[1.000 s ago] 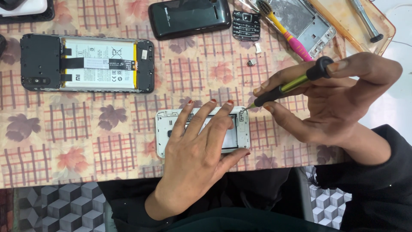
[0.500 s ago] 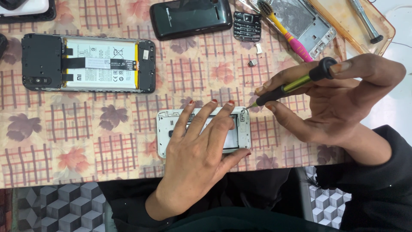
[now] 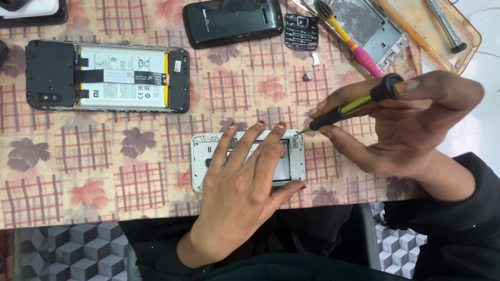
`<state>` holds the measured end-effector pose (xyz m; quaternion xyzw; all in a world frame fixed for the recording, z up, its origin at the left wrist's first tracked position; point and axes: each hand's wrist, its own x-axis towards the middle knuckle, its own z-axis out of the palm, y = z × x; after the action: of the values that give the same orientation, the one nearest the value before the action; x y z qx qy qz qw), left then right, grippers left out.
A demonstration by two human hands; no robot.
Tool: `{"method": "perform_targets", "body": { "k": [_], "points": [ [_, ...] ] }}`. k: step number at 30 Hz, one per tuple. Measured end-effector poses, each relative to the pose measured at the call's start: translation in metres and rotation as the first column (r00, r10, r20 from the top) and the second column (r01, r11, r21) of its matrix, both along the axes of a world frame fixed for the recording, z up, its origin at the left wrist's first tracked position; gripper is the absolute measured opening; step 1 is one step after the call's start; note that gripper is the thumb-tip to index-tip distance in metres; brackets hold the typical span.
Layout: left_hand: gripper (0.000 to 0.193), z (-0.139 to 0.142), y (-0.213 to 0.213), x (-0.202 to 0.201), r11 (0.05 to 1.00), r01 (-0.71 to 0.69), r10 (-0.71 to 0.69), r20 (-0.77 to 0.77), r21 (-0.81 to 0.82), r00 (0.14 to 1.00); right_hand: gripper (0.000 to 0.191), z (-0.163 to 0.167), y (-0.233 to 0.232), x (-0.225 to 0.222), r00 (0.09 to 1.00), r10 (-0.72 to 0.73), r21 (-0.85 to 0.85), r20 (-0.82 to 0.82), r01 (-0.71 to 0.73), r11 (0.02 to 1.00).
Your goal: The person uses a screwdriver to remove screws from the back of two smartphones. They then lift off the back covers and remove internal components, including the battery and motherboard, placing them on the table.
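Observation:
A white phone frame lies face down near the table's front edge. My left hand presses flat on it, fingers spread across its open back. My right hand grips a small black and yellow screwdriver. Its tip touches the frame's top right corner. Much of the frame's middle is hidden under my left hand.
An opened black smartphone with its battery showing lies at the back left. A dark phone cover, a keypad, a pink and yellow toothbrush, a metal frame and an orange tray sit along the back. Two small parts lie loose on the flowered cloth.

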<state>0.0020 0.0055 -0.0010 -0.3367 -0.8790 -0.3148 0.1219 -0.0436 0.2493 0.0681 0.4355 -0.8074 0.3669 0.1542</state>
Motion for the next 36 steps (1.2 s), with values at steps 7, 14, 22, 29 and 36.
{"method": "perform_targets", "body": {
  "k": [7, 14, 22, 29, 36],
  "points": [
    [0.062, -0.004, -0.001, -0.001, 1.0, -0.008, 0.008, -0.009, -0.002, 1.0, 0.075, -0.009, 0.0, -0.005, 0.998, 0.035, -0.005, 0.05, -0.035, 0.999],
    [0.053, -0.006, -0.001, 0.001, 0.999, -0.021, 0.019, -0.036, -0.033, 0.999, 0.075, -0.027, -0.003, 0.0, 0.997, 0.078, -0.08, 0.0, -0.077, 0.994],
    [0.046, -0.006, -0.001, 0.003, 0.999, -0.018, 0.016, -0.04, -0.045, 0.999, 0.055, -0.032, -0.001, 0.005, 0.972, 0.188, -0.098, 0.141, -0.176, 0.98],
    [0.05, -0.006, 0.0, 0.002, 0.998, -0.014, 0.011, -0.051, -0.057, 0.999, 0.064, -0.032, -0.006, 0.004, 0.996, 0.042, -0.038, -0.084, -0.045, 0.998],
    [0.05, -0.005, -0.002, 0.002, 0.997, -0.003, -0.001, -0.039, -0.079, 0.999, 0.057, -0.026, -0.001, 0.004, 0.939, 0.258, -0.077, 0.227, -0.247, 0.966]
  ]
}}
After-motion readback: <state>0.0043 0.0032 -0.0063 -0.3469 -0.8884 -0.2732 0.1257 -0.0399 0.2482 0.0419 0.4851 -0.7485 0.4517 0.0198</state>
